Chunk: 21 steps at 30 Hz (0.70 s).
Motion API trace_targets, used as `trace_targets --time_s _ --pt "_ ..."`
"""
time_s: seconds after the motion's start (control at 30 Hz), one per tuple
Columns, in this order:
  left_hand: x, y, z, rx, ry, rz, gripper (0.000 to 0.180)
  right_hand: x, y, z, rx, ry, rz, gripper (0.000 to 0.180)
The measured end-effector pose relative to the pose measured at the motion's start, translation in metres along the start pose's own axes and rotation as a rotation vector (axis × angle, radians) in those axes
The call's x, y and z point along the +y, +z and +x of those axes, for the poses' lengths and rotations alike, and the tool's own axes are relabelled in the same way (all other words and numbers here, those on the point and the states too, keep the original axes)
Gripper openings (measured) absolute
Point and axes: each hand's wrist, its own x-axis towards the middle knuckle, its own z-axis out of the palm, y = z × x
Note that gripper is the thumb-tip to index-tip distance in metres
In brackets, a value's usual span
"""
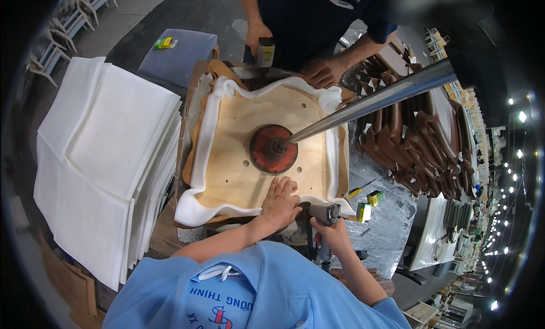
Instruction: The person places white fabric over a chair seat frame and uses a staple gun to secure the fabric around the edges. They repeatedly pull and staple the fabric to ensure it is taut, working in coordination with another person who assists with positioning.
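A plywood seat panel [227, 159] lies in front of me, with white foam [197, 209] curling up around its edges and a brown cover [190, 159] showing outside the foam. A round red press pad [264, 153] on a slanted metal rod [369, 96] rests on the panel's middle. My left hand [279, 203] lies over the near edge, fingers stretched onto the wood. My right hand [334, 236] grips a staple gun [325, 214], its head at the near edge, right of my left hand.
Across the panel a co-worker holds another staple gun [265, 52] and presses the far edge with a hand [325, 72]. White foam sheets [119, 130] are stacked at left, brown covered cushions [423, 142] at right. Small yellow-green boxes [375, 198] sit on the plastic-covered table [392, 227].
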Motion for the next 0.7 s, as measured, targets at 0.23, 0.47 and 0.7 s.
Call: trace_targets --time_s 0.23,0.47,0.7 --pt "0.001 0.002 0.002 0.047 -0.019 -0.023 0.022 -0.005 0.004 0.002 0.005 0.012 0.076 0.023" --pt "0.002 0.006 0.005 0.097 -0.022 -0.036 0.021 -0.011 0.004 0.010 0.018 0.010 0.055 0.022" --pt "0.001 0.008 0.007 0.198 -0.014 -0.075 0.017 -0.017 0.004 0.017 0.005 -0.006 -0.020 0.024"
